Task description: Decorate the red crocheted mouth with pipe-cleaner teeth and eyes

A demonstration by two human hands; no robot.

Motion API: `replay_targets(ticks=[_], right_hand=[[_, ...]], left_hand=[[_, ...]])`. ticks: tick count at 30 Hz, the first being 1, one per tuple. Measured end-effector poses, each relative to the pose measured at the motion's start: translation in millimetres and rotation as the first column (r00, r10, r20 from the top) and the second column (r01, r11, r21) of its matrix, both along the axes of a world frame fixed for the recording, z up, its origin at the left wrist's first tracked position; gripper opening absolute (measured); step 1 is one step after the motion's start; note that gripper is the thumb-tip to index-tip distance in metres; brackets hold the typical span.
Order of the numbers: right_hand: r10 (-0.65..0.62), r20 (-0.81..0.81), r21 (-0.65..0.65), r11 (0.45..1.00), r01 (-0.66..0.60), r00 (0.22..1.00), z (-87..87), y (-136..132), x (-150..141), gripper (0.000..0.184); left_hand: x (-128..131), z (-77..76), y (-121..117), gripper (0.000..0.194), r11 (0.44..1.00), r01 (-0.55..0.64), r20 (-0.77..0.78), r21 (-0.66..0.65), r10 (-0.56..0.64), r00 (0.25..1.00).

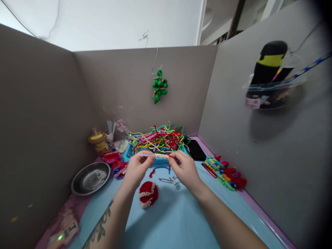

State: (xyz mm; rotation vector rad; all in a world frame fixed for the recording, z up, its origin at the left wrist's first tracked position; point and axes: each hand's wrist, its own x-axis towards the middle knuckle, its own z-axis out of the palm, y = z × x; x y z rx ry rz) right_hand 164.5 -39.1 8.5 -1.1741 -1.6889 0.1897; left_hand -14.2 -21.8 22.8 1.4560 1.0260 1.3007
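My left hand (140,165) pinches a pale straw-like stick (147,154), which runs between its thumb and fingers. Around the stick, between both hands, sits a cream coil of fuzzy pipe cleaner (161,156). The fingertips of my right hand (183,167) are closed at the coil's right end. Below my hands, a red ball (152,188) with cream wavy strips lies on the blue mat (171,221). A pair of scissors (168,181) rests right of it. Small red and blue pipe cleaner pieces (160,168) lie just behind the scissors.
A blue tray (129,154) heaped with colourful pipe cleaners stands at the back, a black phone (196,149) beside it. Left are a metal bowl (77,181) and a lidded cup (100,143). Finished colourful pieces (224,173) line the right. Grey panels enclose three sides.
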Motion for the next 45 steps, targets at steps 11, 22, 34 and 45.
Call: replay_targets(ticks=[11,22,34,45], right_hand=[[-0.036,0.065,0.124,0.992,0.028,0.997,-2.9,-1.0,-5.6,0.014],[-0.066,0.121,0.170,0.984,0.045,0.991,-7.2,0.9,-5.8,0.012],[0.096,0.014,-0.009,0.995,-0.096,0.995,-1.8,-1.8,-5.2,0.011],[0.049,0.124,0.021,0.998,-0.052,0.991,-4.8,-5.7,-5.2,0.014]], left_hand=[[-0.7,-4.6,1.6,0.033,0.996,-0.082,-0.019,-0.035,0.081,0.997],[0.3,-6.5,2.7,0.031,0.997,-0.055,-0.018,-0.045,0.055,0.998],[5.4,-6.2,2.6,0.025,0.990,-0.126,-0.025,0.062,0.128,0.991],[7.7,-9.2,0.7,0.025,0.986,-0.125,-0.016,0.106,0.127,0.992]])
